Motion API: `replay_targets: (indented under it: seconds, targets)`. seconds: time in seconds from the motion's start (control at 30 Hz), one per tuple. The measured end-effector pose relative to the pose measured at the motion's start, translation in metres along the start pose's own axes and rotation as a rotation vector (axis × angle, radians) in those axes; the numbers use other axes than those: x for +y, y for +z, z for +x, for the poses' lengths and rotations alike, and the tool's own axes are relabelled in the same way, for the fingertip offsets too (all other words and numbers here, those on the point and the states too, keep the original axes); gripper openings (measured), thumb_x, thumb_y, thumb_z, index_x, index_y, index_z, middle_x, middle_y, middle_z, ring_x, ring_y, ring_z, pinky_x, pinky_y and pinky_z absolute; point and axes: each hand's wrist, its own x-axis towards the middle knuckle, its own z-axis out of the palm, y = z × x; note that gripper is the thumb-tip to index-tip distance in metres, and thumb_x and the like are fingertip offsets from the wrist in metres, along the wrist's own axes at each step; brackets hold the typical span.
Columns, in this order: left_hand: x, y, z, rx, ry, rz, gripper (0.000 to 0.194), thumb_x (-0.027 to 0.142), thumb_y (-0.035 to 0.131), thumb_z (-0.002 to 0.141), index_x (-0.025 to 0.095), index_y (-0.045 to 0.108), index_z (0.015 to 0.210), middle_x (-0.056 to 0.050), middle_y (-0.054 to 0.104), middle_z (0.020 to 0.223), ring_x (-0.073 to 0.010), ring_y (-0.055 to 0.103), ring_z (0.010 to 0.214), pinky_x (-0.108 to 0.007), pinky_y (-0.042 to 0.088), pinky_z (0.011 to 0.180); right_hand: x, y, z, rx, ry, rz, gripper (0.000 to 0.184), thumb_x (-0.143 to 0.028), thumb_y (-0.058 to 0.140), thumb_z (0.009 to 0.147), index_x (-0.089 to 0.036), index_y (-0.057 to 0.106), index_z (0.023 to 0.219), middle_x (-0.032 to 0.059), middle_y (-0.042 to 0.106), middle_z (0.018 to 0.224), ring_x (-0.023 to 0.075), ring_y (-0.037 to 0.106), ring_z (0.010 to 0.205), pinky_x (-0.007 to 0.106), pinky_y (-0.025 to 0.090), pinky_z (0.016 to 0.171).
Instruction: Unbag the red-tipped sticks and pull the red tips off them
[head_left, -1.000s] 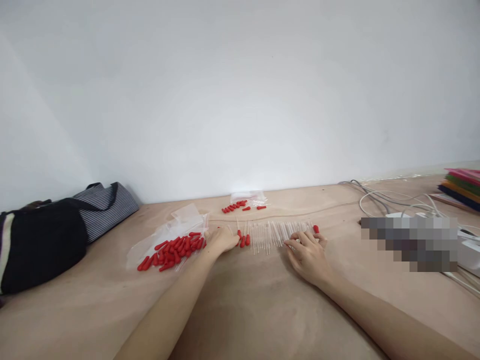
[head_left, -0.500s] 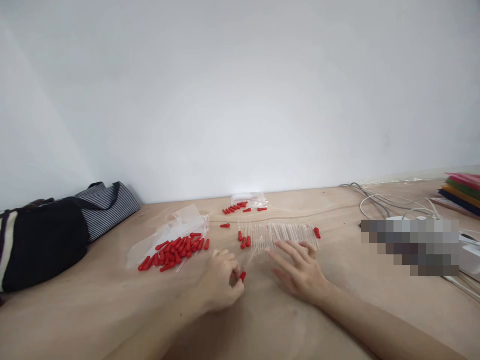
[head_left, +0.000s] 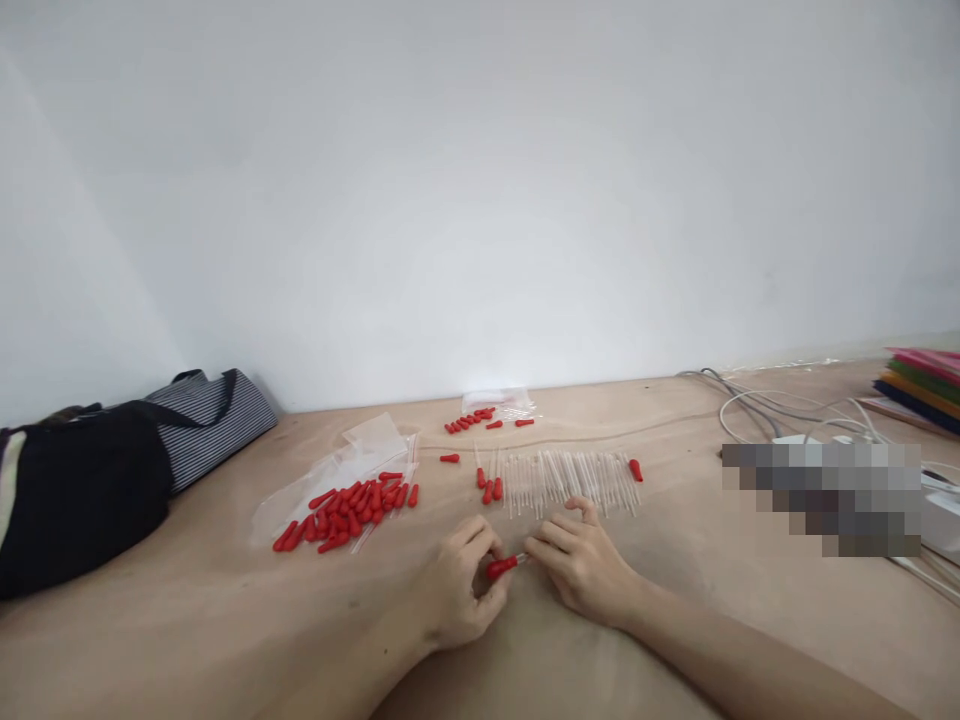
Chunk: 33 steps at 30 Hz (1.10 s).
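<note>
Near the front of the table, my left hand (head_left: 466,585) pinches a red rubber dropper bulb (head_left: 501,568) between thumb and fingers. A short piece of glass tube (head_left: 523,558) shows between the bulb and the fingertips of my right hand (head_left: 589,565), which are closed around it. The rest of that tube is hidden by the right hand. Just beyond my hands lies a row of glass dropper tubes (head_left: 570,480), side by side. At its left end are a few tubes with red bulbs (head_left: 487,491) at their near ends.
A heap of red bulbs (head_left: 352,510) lies on clear plastic bags (head_left: 371,437) to the left. More bulbs (head_left: 469,420) and a small bag (head_left: 495,397) are near the wall. A black and striped bag (head_left: 90,490) stands far left; cables (head_left: 750,400) and coloured sheets (head_left: 926,385) are right.
My right hand has come down and left from the tube row, and its fingers have closed on the glass tube. My left hand has shifted slightly right, with the bulb turned toward the right hand.
</note>
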Motion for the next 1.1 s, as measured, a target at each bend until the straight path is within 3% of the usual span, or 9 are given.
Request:
replay_targets:
  seconds: [0.17, 0.37, 0.77, 0.87, 1.0, 1.1]
  targets:
    - [-0.006, 0.013, 0.0, 0.009, -0.16, -0.196, 0.015, 0.025, 0.045, 0.079, 0.019, 0.058, 0.072, 0.0, 0.053, 0.062, -0.0115, 0.046, 0.055, -0.023, 0.036, 0.054, 0.001, 0.0, -0.001, 0.016, 0.029, 0.055, 0.023, -0.014, 0.034, 0.084, -0.018, 0.055, 0.075, -0.0029, 0.051, 0.06, 0.009, 0.043, 0.059, 0.029, 0.021, 0.07]
    - [-0.007, 0.015, 0.003, -0.046, -0.315, -0.405, 0.02, 0.025, 0.043, 0.076, 0.017, 0.049, 0.06, 0.005, 0.041, 0.045, -0.0091, 0.038, 0.042, -0.021, 0.03, 0.044, 0.001, 0.0, -0.001, 0.015, 0.017, 0.087, 0.024, -0.011, 0.033, 0.083, -0.017, 0.053, 0.07, -0.0037, 0.049, 0.055, 0.0085, 0.039, 0.055, 0.028, 0.018, 0.063]
    - [-0.009, 0.011, 0.004, -0.02, -0.327, -0.401, 0.025, 0.032, 0.041, 0.077, 0.017, 0.051, 0.059, 0.003, 0.043, 0.053, -0.0099, 0.042, 0.048, -0.021, 0.033, 0.049, 0.002, -0.003, -0.002, 0.067, 0.036, 0.06, 0.022, -0.013, 0.035, 0.082, -0.018, 0.055, 0.073, -0.0035, 0.049, 0.054, 0.0094, 0.039, 0.055, 0.029, 0.021, 0.064]
    - [-0.01, 0.009, 0.003, 0.026, -0.378, -0.468, 0.024, 0.035, 0.043, 0.077, 0.017, 0.052, 0.065, 0.004, 0.043, 0.053, -0.0098, 0.041, 0.049, -0.02, 0.034, 0.049, 0.011, -0.004, -0.007, 0.085, 0.106, 0.026, 0.024, -0.009, 0.035, 0.081, -0.019, 0.057, 0.084, -0.0015, 0.052, 0.061, 0.0104, 0.042, 0.059, 0.029, 0.024, 0.067]
    - [-0.013, 0.009, 0.002, 0.039, -0.428, -0.552, 0.021, 0.036, 0.047, 0.075, 0.017, 0.056, 0.074, 0.004, 0.046, 0.057, -0.0098, 0.043, 0.05, -0.021, 0.036, 0.049, 0.033, -0.001, -0.013, 0.11, 0.267, -0.029, 0.044, 0.0, 0.029, 0.075, -0.016, 0.05, 0.111, 0.0061, 0.056, 0.083, 0.0135, 0.048, 0.072, 0.029, 0.03, 0.067]
    - [-0.018, 0.011, 0.002, 0.087, -0.401, -0.589, 0.021, 0.033, 0.048, 0.074, 0.016, 0.059, 0.08, -0.001, 0.053, 0.072, -0.0124, 0.051, 0.062, -0.025, 0.043, 0.061, 0.053, 0.003, -0.016, 0.131, 0.38, -0.07, 0.041, -0.003, 0.031, 0.076, -0.018, 0.054, 0.106, 0.0056, 0.055, 0.079, 0.0145, 0.048, 0.071, 0.027, 0.032, 0.065]
